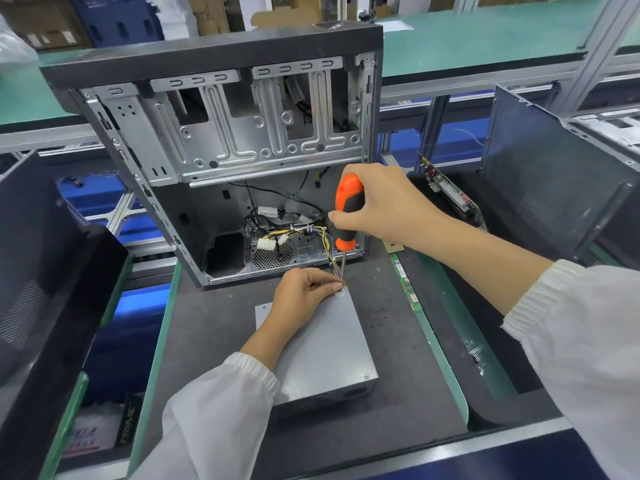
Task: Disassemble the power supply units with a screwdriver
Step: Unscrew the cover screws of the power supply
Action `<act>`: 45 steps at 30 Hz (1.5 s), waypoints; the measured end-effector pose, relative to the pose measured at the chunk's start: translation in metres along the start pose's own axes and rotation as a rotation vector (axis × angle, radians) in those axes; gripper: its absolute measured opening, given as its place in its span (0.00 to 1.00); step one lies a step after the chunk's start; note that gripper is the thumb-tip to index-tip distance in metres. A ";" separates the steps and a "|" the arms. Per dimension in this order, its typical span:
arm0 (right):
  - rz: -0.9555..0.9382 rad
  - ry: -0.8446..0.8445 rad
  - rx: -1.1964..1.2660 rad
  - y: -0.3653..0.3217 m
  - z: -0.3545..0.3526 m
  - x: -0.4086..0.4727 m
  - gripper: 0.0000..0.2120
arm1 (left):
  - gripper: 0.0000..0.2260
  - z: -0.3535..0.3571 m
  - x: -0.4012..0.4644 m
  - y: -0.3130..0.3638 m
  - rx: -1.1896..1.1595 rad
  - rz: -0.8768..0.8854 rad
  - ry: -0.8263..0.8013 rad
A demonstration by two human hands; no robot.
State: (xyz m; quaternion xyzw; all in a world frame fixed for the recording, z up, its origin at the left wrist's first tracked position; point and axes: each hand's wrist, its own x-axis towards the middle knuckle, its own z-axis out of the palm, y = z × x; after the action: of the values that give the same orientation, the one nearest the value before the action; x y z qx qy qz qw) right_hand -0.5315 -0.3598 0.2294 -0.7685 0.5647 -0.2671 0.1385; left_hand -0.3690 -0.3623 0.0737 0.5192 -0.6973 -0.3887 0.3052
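A grey metal power supply unit (325, 351) lies flat on the dark mat in front of me, its cable bundle (325, 244) running back into the open computer case (221, 161). My right hand (381, 202) grips the orange-and-black handle of a screwdriver (347, 213), held upright with its tip at the unit's far right corner. My left hand (304, 292) rests on the unit's far edge and pinches the screwdriver shaft near the tip. The screw under the tip is hidden by my fingers. Another screw (366, 376) shows at the near right corner.
The open case stands upright just behind the unit. Dark side panels lean at the left (52, 289) and right (554, 174). Memory sticks (408, 289) lie along the mat's right edge, with a circuit card (450, 192) beyond them. Blue bins sit below the bench.
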 end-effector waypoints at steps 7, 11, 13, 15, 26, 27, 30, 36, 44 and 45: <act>0.003 0.009 0.010 0.002 0.000 0.001 0.12 | 0.05 -0.001 0.000 -0.001 0.001 0.000 0.013; 0.001 0.005 0.002 0.003 0.001 0.002 0.13 | 0.05 -0.002 0.000 -0.002 0.006 0.009 0.010; -0.001 0.007 -0.004 0.004 0.003 0.003 0.13 | 0.05 -0.002 -0.001 -0.002 0.007 0.014 0.014; 0.001 0.011 -0.006 0.005 0.004 0.003 0.13 | 0.05 -0.002 -0.001 -0.002 0.009 0.019 0.019; 0.018 -0.274 0.098 -0.004 -0.008 0.011 0.11 | 0.11 -0.009 -0.002 0.007 -0.266 0.007 -0.073; 0.007 -0.304 0.088 -0.006 -0.009 0.012 0.12 | 0.12 -0.010 0.000 0.009 -0.295 0.025 -0.076; -0.051 -0.311 -0.026 -0.010 -0.009 0.017 0.13 | 0.08 -0.012 0.003 0.022 -0.294 0.110 -0.069; -0.068 -0.374 -0.114 -0.011 -0.022 0.022 0.18 | 0.08 -0.019 0.012 0.031 -0.326 0.137 -0.077; -0.062 -0.538 -0.421 -0.023 -0.037 0.034 0.27 | 0.08 -0.016 0.017 0.031 -0.247 0.124 -0.031; -0.047 -0.516 -0.491 -0.025 -0.035 0.036 0.31 | 0.09 -0.017 0.018 0.030 -0.233 0.116 -0.035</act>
State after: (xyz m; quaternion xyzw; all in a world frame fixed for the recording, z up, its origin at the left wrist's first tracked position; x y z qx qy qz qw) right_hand -0.5233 -0.3821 0.2798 -0.8338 0.5407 0.0762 0.0815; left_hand -0.3749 -0.3787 0.1086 0.4320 -0.6816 -0.4578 0.3731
